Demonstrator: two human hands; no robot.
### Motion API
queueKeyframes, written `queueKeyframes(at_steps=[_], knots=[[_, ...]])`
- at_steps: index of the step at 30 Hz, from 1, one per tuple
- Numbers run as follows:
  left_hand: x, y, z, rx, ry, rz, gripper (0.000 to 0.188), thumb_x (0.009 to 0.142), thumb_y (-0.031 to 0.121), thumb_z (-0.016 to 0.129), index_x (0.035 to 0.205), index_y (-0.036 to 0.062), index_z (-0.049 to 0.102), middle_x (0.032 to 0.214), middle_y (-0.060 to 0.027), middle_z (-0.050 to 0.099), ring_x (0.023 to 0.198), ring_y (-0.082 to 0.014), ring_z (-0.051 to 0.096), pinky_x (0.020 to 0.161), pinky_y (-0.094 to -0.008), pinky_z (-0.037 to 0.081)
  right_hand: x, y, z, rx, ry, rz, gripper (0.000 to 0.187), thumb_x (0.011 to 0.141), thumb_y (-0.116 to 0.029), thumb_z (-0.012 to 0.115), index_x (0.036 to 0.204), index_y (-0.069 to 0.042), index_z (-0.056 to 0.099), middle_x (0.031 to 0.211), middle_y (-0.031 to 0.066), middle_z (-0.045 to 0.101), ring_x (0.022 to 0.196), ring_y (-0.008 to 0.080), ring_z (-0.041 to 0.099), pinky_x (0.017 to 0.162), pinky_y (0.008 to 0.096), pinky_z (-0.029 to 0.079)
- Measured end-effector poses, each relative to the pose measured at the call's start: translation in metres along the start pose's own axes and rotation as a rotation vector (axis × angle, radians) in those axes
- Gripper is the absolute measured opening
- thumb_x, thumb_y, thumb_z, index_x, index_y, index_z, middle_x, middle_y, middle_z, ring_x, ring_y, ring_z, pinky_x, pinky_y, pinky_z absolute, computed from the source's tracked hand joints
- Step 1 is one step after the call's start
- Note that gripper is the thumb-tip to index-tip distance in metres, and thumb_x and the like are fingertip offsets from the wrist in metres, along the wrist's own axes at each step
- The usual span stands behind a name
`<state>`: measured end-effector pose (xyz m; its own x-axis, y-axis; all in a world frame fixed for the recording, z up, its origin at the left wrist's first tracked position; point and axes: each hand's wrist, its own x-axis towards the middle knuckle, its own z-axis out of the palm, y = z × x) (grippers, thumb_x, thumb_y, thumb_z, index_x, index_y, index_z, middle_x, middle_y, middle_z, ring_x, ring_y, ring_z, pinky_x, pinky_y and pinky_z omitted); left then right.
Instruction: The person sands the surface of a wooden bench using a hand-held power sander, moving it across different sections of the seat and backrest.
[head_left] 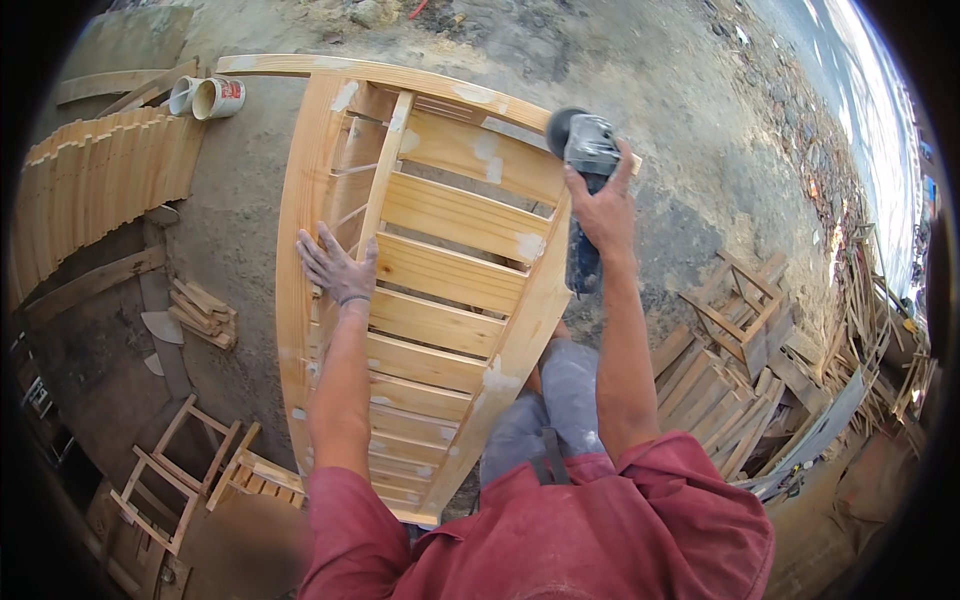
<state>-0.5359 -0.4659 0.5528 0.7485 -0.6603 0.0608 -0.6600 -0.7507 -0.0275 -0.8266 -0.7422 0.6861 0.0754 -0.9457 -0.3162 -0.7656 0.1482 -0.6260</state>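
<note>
A long pale wooden slatted frame [450, 270] with side rails and whitish filler patches stands in front of me. My left hand [340, 266], dusted white, rests with spread fingers on the frame's left part, near an inner lengthwise bar. In my right hand [607, 212] is an angle grinder [592, 148], gripped around its dark body at the frame's far right corner. Its round dark disc [564, 130] is at the end of the far rail [420, 75]; whether it touches the wood I cannot tell. The grinder's lower body hangs beside the right rail.
Two buckets [220, 98] stand at the far left, by a row of wooden boards [110, 185]. Short wood pieces [203, 312] lie on the ground. Wooden frames [165, 480] are at lower left. On the right are a small stool-like frame [738, 305] and stacked planks [712, 400].
</note>
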Motion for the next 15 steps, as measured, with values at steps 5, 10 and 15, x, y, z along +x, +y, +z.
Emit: queueKeyframes(at_steps=[5, 10, 15], knots=[[0.001, -0.001, -0.003, 0.000, -0.012, -0.001, 0.106, 0.082, 0.078, 0.052, 0.159, 0.0156, 0.016, 0.163, -0.0217, 0.010, 0.151, -0.0402, 0.008, 0.117, -0.0596, 0.014, 0.009, -0.061, 0.055, 0.087, -0.176, -0.172, 0.081, 0.085, -0.045, 0.069, 0.147, -0.027, 0.019, 0.106, 0.0316, 0.067, 0.098, 0.0515, 0.066, 0.084, 0.0525, 0.053], [0.000, 0.001, -0.002, -0.016, -0.084, -0.029, 0.106, 0.082, 0.076, 0.054, 0.160, 0.0182, 0.013, 0.163, -0.0217, 0.008, 0.152, -0.0403, 0.005, 0.118, -0.0582, 0.013, 0.023, -0.113, 0.100, 0.080, -0.184, -0.246, 0.086, 0.082, -0.039, 0.071, 0.147, -0.022, 0.018, 0.097, 0.0300, 0.069, 0.092, 0.0516, 0.066, 0.082, 0.0539, 0.053], [-0.001, -0.002, 0.001, 0.029, -0.070, -0.032, 0.104, 0.082, 0.075, 0.055, 0.159, 0.0174, 0.015, 0.163, -0.0201, 0.008, 0.152, -0.0387, 0.005, 0.119, -0.0567, 0.014, 0.026, -0.108, 0.083, 0.056, -0.184, -0.190, 0.086, 0.082, -0.040, 0.071, 0.148, -0.021, 0.018, 0.096, 0.0307, 0.069, 0.092, 0.0513, 0.066, 0.084, 0.0536, 0.053]])
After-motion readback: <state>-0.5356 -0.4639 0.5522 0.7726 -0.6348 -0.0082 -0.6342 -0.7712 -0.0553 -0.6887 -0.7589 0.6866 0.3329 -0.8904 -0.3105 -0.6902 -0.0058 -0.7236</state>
